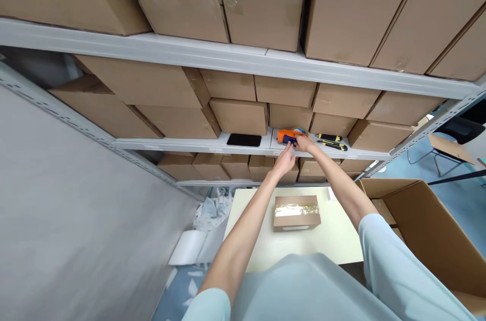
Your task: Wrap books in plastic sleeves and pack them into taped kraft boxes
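Note:
Both my arms stretch forward to the middle shelf. There an orange and dark blue tape dispenser [285, 136] lies near the front edge, with a roundish bluish-green part showing behind it. My right hand [302, 143] has its fingers closed on the dispenser's right end. My left hand [285, 159] is just in front, fingers stretched out, with its fingertips at the blue lower side. To the right lie two yellow and black utility knives [333, 145]. A flat black phone-like slab [244, 139] rests to the left.
Cardboard boxes [261, 2] fill the shelves above, behind and below. Under my arms, a pale table [258, 240] bears a small taped carton [297, 219]. At right stands a large open box [429, 230]; a grey wall [76, 209] runs along the left. Crumpled wrapping [212, 212] lies beyond the table.

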`<state>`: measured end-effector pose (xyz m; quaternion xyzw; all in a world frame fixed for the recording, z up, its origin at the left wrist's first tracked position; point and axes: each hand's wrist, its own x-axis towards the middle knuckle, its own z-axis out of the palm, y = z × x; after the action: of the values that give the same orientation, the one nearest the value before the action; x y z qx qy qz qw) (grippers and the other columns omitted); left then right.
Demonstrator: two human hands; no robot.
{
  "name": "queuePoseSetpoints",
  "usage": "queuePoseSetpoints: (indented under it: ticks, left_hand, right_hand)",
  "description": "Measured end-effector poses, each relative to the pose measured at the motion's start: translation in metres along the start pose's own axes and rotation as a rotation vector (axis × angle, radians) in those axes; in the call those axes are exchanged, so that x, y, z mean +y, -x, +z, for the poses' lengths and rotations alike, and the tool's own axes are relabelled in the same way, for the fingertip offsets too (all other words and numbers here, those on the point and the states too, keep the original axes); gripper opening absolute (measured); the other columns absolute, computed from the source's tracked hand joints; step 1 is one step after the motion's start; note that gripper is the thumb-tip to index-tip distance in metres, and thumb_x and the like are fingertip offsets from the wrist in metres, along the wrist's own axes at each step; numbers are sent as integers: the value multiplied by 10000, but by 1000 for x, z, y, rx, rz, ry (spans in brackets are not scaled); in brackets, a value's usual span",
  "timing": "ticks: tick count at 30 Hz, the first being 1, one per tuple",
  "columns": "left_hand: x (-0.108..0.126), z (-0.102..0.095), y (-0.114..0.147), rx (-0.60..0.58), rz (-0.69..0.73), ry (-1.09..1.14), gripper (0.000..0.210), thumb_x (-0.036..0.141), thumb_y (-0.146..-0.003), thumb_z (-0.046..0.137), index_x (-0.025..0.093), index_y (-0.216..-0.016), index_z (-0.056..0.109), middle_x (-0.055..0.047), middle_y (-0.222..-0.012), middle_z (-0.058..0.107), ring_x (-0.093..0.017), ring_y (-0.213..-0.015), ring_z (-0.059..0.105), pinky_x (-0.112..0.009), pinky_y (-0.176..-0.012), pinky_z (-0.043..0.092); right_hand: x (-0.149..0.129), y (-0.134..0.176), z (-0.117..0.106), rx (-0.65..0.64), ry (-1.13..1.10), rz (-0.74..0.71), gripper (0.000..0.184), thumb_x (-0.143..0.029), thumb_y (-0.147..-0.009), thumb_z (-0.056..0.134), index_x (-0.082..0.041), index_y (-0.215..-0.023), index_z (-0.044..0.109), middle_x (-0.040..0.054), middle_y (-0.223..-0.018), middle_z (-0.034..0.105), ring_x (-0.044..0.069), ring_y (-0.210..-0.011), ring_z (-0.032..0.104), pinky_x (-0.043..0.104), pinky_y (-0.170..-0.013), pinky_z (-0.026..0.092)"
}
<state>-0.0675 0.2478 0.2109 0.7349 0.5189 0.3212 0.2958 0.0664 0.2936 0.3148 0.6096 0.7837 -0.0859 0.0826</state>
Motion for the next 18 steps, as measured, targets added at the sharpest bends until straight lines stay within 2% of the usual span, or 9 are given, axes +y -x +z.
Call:
queuePoseSetpoints:
  ticks: [4, 7, 9, 11, 13, 15, 18]
  left_hand:
    - [-6, 8, 2, 20, 1, 5, 651, 192, -993, 500, 115, -1639, 475, -172, -1768, 340, -311, -1621, 398, -480, -1359, 315]
    - [-13, 17, 13, 54, 9, 3, 635, 217, -1011, 478, 133, -1641, 473, -150, -1756, 384, -285, -1626, 395, -477, -1366, 301]
    - [-19, 24, 25, 60, -12, -3, 628, 238, -1019, 481, 138, -1639, 475, -149, -1739, 421, -286, -1619, 409, -487, -1365, 301]
    - [-26, 33, 42, 44, -48, -10, 620, 268, -1028, 496, 129, -1632, 482, -158, -1729, 439, -299, -1613, 418, -497, -1362, 302]
    - [-37, 43, 67, 19, -78, -10, 609, 319, -1047, 507, 137, -1627, 489, -153, -1729, 442, -302, -1618, 407, -503, -1362, 298]
    - [-51, 55, 100, 5, -120, -4, 595, 372, -1070, 496, 158, -1625, 494, -135, -1732, 444, -293, -1622, 397, -510, -1362, 295]
    - [-71, 75, 161, 25, -260, -19, 583, 431, -1097, 456, 169, -1616, 504, -131, -1738, 436, -287, -1629, 382, -516, -1363, 293]
  right_hand:
    - [0, -17, 5, -46, -2, -2, 344, -213, -1040, 566, -108, -1359, 645, 210, -1394, 731, 292, -1287, 695, 362, -1109, 492]
    - [4, -25, 14, -32, -13, -11, 425, -225, -1052, 520, -63, -1436, 600, 237, -1485, 668, 317, -1370, 637, 396, -1188, 444]
    - [10, -27, 21, 18, -34, -40, 488, -225, -1057, 475, -27, -1498, 540, 252, -1562, 597, 334, -1451, 557, 434, -1254, 379]
    - [18, -23, 35, 146, -98, -85, 545, -232, -1050, 455, -7, -1547, 480, 258, -1606, 541, 351, -1496, 491, 470, -1286, 342]
    - [31, -9, 58, 321, -209, -116, 588, -267, -1061, 428, -26, -1597, 424, 248, -1627, 511, 362, -1517, 453, 514, -1296, 333]
    - [45, 18, 93, 444, -329, -103, 606, -316, -1096, 348, -91, -1659, 351, 214, -1664, 471, 364, -1561, 402, 569, -1310, 309]
    - [61, 82, 158, 437, -467, -7, 616, -375, -1126, 263, -182, -1711, 271, 167, -1716, 417, 365, -1620, 327, 619, -1317, 289]
